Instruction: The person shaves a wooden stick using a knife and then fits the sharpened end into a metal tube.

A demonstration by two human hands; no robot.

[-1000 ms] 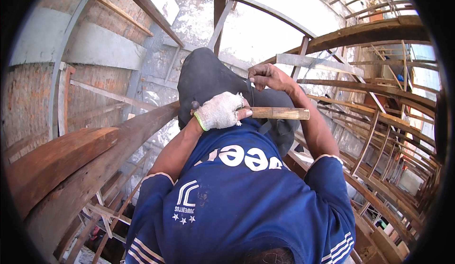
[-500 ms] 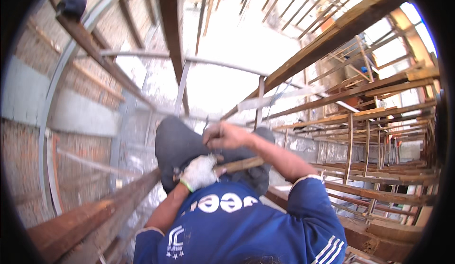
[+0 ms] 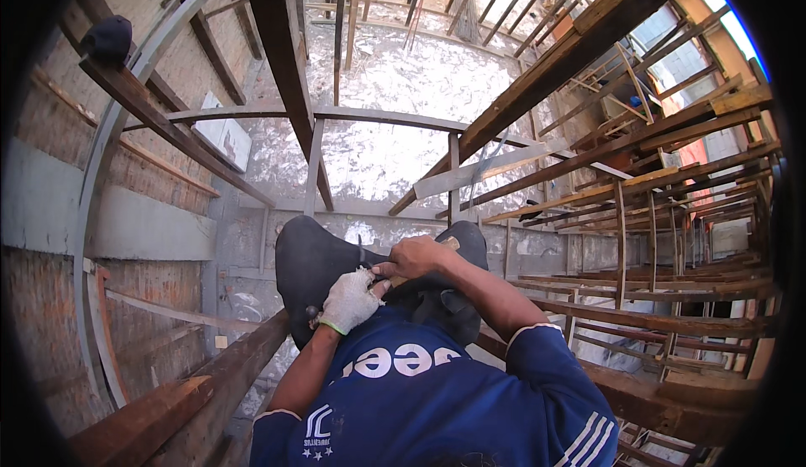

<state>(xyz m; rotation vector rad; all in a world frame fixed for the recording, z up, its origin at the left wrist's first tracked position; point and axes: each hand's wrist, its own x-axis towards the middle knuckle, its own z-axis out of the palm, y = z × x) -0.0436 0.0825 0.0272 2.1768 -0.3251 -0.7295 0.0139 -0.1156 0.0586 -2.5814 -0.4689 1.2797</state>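
- Gripping: left hand in a white knitted work glove with a green cuff (image 3: 350, 301), fingers curled shut around the near end of a pale wooden handle (image 3: 388, 285); most of the handle is hidden by the two hands, and whatever head it carries cannot be made out.
- Right hand, bare (image 3: 416, 257), fingers closed over the same wooden handle just beyond the glove, the two hands touching; a short pale tip (image 3: 452, 243) shows past the knuckles. The doubled grip appears meant to steady the tool close to the body.
- Dark grey trousered knees (image 3: 315, 266), raised directly behind the hands, apparently braced for balance on the framework.
- Blue short-sleeved jersey with white lettering and striped sleeves (image 3: 420, 400), filling the lower centre.
- Rusty brown steel beam (image 3: 180, 396), running from lower left towards the knees, seemingly the perch.
- Curved grey steel rib (image 3: 109, 144), arching up the left side against a brick wall (image 3: 46, 299).
- Wooden scaffold planks and poles (image 3: 638, 190), stacked in tiers to the right.
- Pale littered ground (image 3: 395, 81), well below.
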